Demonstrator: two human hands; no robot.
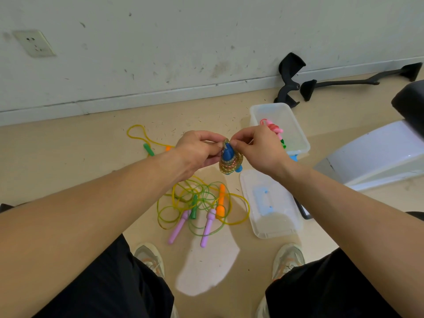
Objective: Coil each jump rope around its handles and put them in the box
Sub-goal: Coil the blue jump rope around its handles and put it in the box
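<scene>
- Gripping the coiled blue-handled jump rope [230, 162] in left hand [197, 150] with curled fingers.
- Pinching its top end with right hand [257, 150], thumb against forefinger.
- Reaching forward, knuckles nearly together.

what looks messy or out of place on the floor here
The heap of ropes in front of the shoes is tangled, with purple, green and orange handles mixed together. A yellow rope trails uncoiled nearer the wall. The lid lies on the floor beside the open box. Black frame parts lie scattered by the wall.
</scene>
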